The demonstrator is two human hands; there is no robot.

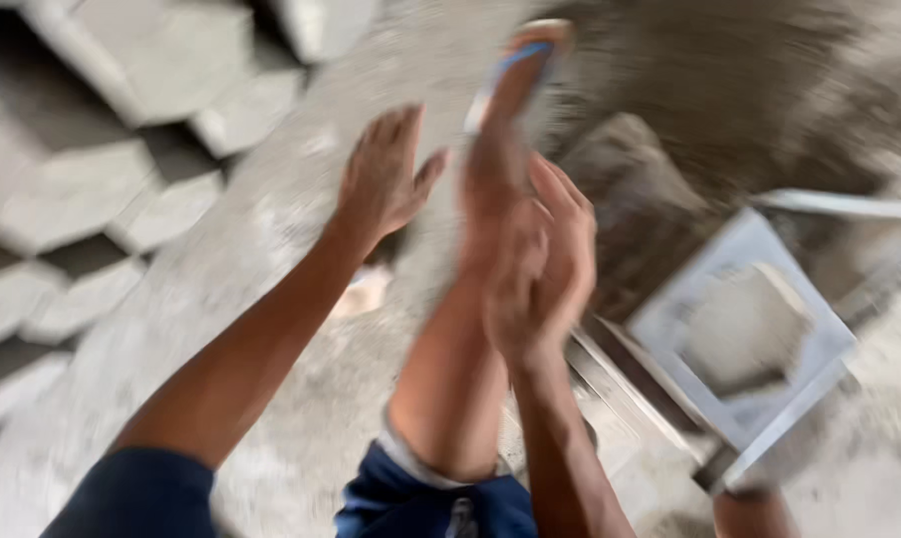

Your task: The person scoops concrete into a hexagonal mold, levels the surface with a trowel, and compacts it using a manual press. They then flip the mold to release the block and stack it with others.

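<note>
Grey concrete blocks, a dusty floor and a metal mould, seen in motion blur over a raised leg.

Grey hexagonal paving blocks (82, 169) are stacked along the floor's left edge, leaving a bare strip of sandy floor (271, 239) open through the middle. A square metal mould (744, 329), partly filled with grey mix, is set at the floor's right edge, close by the person, likely for easy reach. A bare lower leg (460, 329) is lifted, its sandalled foot (520, 70) pointing at the top edge. The right hand (545, 264) is laid against the shin, fingers loosely curved on it. The left hand (386, 179) is held spread and empty just beside the leg.
</note>
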